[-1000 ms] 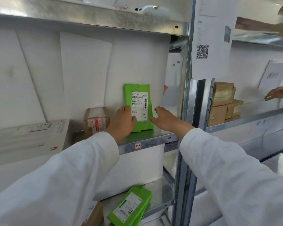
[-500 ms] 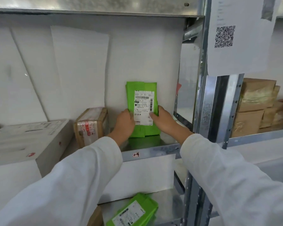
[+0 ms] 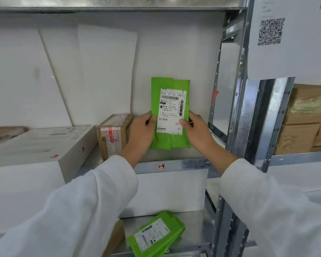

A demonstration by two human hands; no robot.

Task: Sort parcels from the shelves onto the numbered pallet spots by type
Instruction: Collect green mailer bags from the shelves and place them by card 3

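Both hands are now closing on the green parcel (image 3: pixel 170 108), where a second ago they were only reaching in flat beside it. Left fingers (image 3: pixel 152 118) are pinching its nine o'clock edge, thumb over the front. Right fingers (image 3: pixel 183 122) are pinching the three o'clock edge, thumb pressing on the white label. The left hand (image 3: pixel 141 130) and right hand (image 3: pixel 196 130) are holding the parcel upright near the back wall of the shelf (image 3: pixel 174 163). Whether its bottom edge is resting on the metal or hanging just clear, I cannot tell.

Slipping is probably the main risk. The wrapper is looking soft and glossy, and both grips are sitting low on its sides, so the top half could be flopping forward as it comes out. The right thumb on the label could also be sliding.

Room is tightest at nine o'clock, where the left knuckles are working just beside a brown taped box (image 3: pixel 113 134); a white box (image 3: pixel 41 143) is lying beyond it. At three o'clock a steel post (image 3: pixel 237 108) is standing near the right wrist. The upper shelf (image 3: pixel 119 4) at twelve o'clock is leaving plenty of height. Straight back toward the body, at six o'clock, the way is looking open, over a stack of green parcels (image 3: pixel 154 234) on the level below.
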